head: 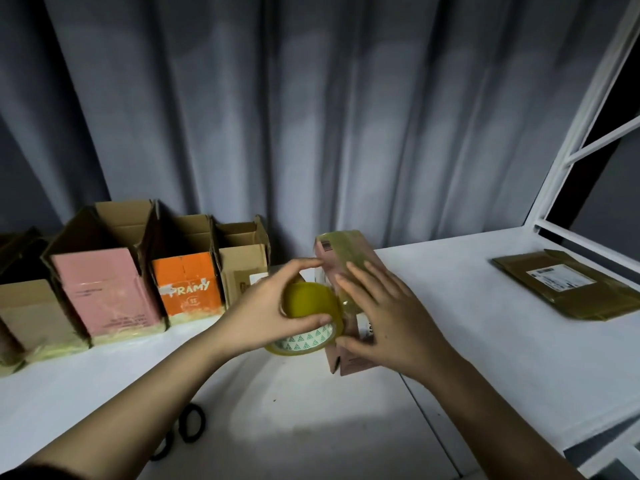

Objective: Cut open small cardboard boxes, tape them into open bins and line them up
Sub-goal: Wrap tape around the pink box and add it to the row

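Hands at work taping a pink box on our white table.

Scissors (pixel 188 424) lie nearest us on the table (pixel 467 341), dark loops only. Beyond them our left hand (pixel 263 313) grips the yellow tape roll (pixel 308 317), fingers curled over its rim, pressed against the pink box (pixel 349 271). Our right hand (pixel 384 317) lies flat with straight fingers on that box's taped side, holding it steady. Farther left, open bins stand in a row against the curtain (pixel 311 116): a pink bin (pixel 104 285), an orange bin (pixel 187 282), a plain brown bin (pixel 242 268). Far right, a flattened box (pixel 571 285) lies apart.
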